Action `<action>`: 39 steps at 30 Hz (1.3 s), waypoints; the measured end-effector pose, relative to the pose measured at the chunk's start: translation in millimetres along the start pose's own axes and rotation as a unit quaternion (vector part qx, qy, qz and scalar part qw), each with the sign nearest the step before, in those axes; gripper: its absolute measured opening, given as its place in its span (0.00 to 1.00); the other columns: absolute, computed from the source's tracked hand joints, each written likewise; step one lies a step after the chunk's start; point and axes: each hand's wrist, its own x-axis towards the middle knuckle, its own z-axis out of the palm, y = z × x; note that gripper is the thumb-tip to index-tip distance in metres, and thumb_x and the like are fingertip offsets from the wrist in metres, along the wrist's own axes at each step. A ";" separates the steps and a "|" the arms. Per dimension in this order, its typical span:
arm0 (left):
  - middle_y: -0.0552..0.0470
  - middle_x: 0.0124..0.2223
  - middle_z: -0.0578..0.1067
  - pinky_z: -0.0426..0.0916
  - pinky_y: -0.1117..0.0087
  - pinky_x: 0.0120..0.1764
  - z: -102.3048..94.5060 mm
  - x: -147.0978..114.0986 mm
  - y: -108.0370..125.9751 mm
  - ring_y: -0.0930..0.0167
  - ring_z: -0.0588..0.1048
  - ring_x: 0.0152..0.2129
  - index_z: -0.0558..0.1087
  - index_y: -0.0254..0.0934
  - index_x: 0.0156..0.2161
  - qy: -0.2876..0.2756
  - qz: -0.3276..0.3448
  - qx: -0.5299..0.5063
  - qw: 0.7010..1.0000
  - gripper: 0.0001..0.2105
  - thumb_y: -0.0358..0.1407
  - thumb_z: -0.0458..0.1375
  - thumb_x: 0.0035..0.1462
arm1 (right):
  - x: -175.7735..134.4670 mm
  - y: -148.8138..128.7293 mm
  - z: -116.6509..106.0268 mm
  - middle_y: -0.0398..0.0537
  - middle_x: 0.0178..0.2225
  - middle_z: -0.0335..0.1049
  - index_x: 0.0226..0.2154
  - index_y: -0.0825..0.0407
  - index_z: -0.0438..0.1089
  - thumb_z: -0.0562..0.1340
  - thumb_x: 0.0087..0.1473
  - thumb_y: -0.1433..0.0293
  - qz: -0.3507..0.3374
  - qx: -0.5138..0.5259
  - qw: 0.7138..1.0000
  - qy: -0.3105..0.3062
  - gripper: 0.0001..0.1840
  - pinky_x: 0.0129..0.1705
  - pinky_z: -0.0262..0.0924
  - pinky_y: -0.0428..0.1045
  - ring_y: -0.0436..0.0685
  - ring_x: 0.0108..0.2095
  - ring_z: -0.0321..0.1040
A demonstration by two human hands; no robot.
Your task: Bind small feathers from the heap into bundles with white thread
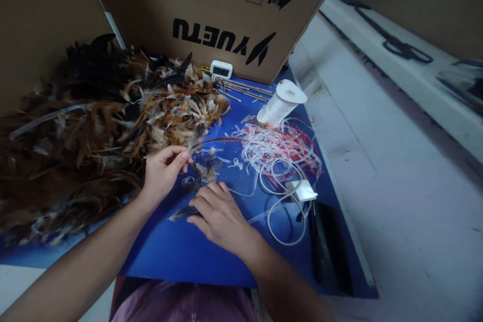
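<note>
My left hand (164, 171) is closed in a pinch at the right edge of a large heap of brown, black and pale feathers (166, 110). Its thumb and forefinger hold a feather, mostly hidden by the fingers. A long dark feather (222, 139) stretches right from just above them. Lower on the blue tabletop (181, 251), my right hand (219, 214) is palm down with bent fingers. A small dark feather (183, 213) runs between its thumb and forefinger. Small greyish feathers (207, 170) lie between the two hands.
A tangle of white and red plastic strips (279, 148) lies right of my hands. Beyond it stands a white spool (279, 103). Nearby are a white charger (304, 190) with its looped cable, thin sticks (249, 91) and a small digital display (221, 69). A cardboard box (211, 5) stands behind.
</note>
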 end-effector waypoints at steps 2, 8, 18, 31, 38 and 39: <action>0.54 0.24 0.74 0.65 0.76 0.23 0.0 0.5 -1.1 0.77 0.68 0.17 0.75 0.36 0.31 0.005 0.000 -0.001 1.000 0.07 0.38 0.61 0.54 | -0.7 3.3 -1.9 0.48 0.36 0.69 0.38 0.52 0.70 0.62 0.58 0.62 0.010 -0.006 1.000 -0.011 0.10 0.44 0.53 0.54 0.58 0.42 0.60; 0.55 0.24 0.74 0.64 0.76 0.23 0.3 0.6 -3.4 0.77 0.68 0.17 0.75 0.35 0.31 -0.001 -0.001 -0.007 1.000 0.08 0.39 0.61 0.54 | -1.1 2.2 2.0 0.47 0.32 0.68 0.31 0.52 0.68 0.60 0.60 0.70 0.024 -0.057 0.996 -0.059 0.06 0.42 0.54 0.54 0.57 0.39 0.60; 0.56 0.24 0.75 0.65 0.76 0.23 0.2 1.1 -2.4 0.77 0.68 0.17 0.76 0.37 0.31 -0.026 -0.002 0.018 0.999 0.06 0.37 0.61 0.54 | -1.3 5.4 -7.2 0.50 0.35 0.68 0.33 0.54 0.64 0.55 0.60 0.78 0.068 0.061 0.995 -0.033 0.06 0.42 0.59 0.52 0.56 0.37 0.63; 0.57 0.22 0.74 0.65 0.77 0.24 0.8 -1.6 4.7 0.77 0.69 0.16 0.75 0.35 0.30 -0.068 0.028 0.099 0.992 0.07 0.37 0.59 0.56 | -3.5 15.2 -18.0 0.43 0.35 0.67 0.39 0.50 0.72 0.54 0.58 0.79 0.172 0.318 0.923 0.133 0.14 0.34 0.58 0.45 0.48 0.31 0.64; 0.58 0.23 0.76 0.66 0.77 0.27 -1.7 -5.8 -1.6 0.77 0.72 0.18 0.75 0.37 0.33 -0.092 0.127 0.224 0.962 0.08 0.37 0.56 0.60 | -4.3 7.3 -23.7 0.42 0.32 0.67 0.32 0.51 0.70 0.58 0.58 0.76 0.188 0.259 0.937 0.141 0.07 0.35 0.57 0.45 0.49 0.32 0.65; 0.57 0.24 0.77 0.66 0.77 0.28 -2.2 -6.3 -2.4 0.77 0.73 0.18 0.76 0.37 0.34 -0.093 0.150 0.248 0.952 0.08 0.36 0.56 0.60 | -5.0 6.3 -24.2 0.42 0.32 0.66 0.32 0.51 0.70 0.58 0.59 0.75 0.186 0.248 0.939 0.149 0.07 0.34 0.57 0.45 0.49 0.32 0.64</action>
